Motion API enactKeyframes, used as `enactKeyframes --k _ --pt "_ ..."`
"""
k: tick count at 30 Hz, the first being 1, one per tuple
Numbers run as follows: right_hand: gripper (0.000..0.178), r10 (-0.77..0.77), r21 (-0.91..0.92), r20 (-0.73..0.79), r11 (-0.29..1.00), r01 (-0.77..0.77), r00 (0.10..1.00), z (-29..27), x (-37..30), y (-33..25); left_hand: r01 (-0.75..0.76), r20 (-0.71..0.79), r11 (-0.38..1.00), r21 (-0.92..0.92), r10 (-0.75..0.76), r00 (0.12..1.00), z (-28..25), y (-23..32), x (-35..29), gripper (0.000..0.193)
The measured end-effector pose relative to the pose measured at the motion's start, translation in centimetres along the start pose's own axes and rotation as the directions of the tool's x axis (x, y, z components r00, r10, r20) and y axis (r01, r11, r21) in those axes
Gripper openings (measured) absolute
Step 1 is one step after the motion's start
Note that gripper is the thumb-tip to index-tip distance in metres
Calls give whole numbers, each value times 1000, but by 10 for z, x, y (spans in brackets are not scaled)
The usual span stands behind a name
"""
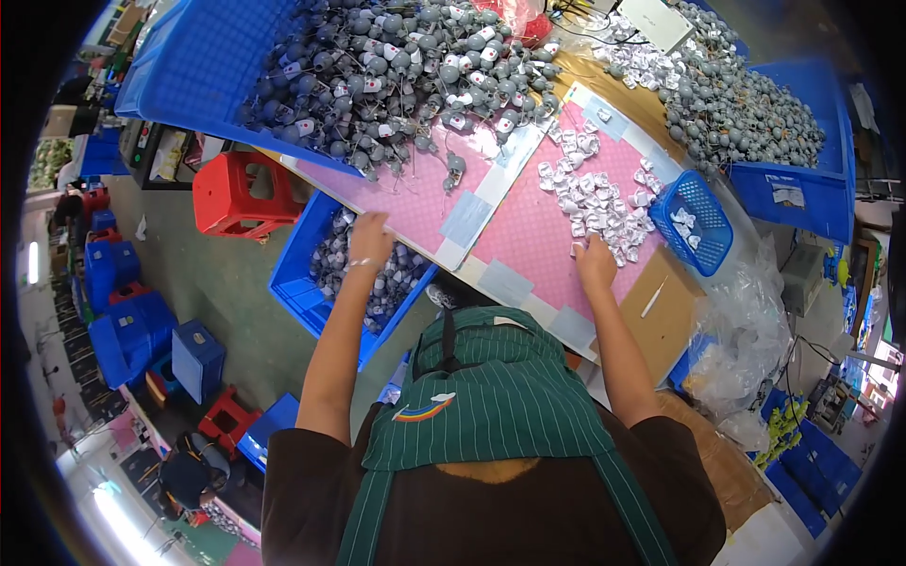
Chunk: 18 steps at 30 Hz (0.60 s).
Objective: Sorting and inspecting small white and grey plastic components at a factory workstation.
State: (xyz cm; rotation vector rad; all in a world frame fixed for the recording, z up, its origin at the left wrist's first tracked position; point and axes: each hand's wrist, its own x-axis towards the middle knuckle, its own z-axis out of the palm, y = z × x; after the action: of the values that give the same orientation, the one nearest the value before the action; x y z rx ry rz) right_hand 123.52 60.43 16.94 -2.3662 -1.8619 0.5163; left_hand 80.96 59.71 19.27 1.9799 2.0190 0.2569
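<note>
My left hand (370, 241) is over the near edge of the pink work surface (425, 212), above a blue crate (307, 302) of grey round parts (382, 300). Its fingers look loosely apart, and I see nothing in them. At the near side of a pile of small white plastic pieces (604, 203), my right hand (595, 266) has its fingertips closed on a white piece (578, 249). Grey ball-shaped parts with thin wires (406, 75), some with white pieces on them, are heaped at the far left. One such part (455, 170) lies apart from the heap.
A blue basket (694, 226) with a few white pieces stands right of the pile. Beside my right forearm is a brown board (651, 316) with a white pen-like tool (653, 296). Another blue crate (793, 189) holds grey parts. A red stool (241, 196) stands left.
</note>
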Motion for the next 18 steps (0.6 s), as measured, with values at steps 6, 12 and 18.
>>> enactKeyframes --k 6,12,18 --pt "27 -220 0 9 976 220 976 13 -5 -12 -490 -92 872 -16 486 869 36 77 116 22" --pt "23 -246 43 -32 968 247 969 25 -20 -13 -611 404 639 467 461 790 64 90 154 18" --pt "25 -160 347 -81 921 179 984 25 -23 -20 -353 200 922 156 321 926 58 88 126 22"
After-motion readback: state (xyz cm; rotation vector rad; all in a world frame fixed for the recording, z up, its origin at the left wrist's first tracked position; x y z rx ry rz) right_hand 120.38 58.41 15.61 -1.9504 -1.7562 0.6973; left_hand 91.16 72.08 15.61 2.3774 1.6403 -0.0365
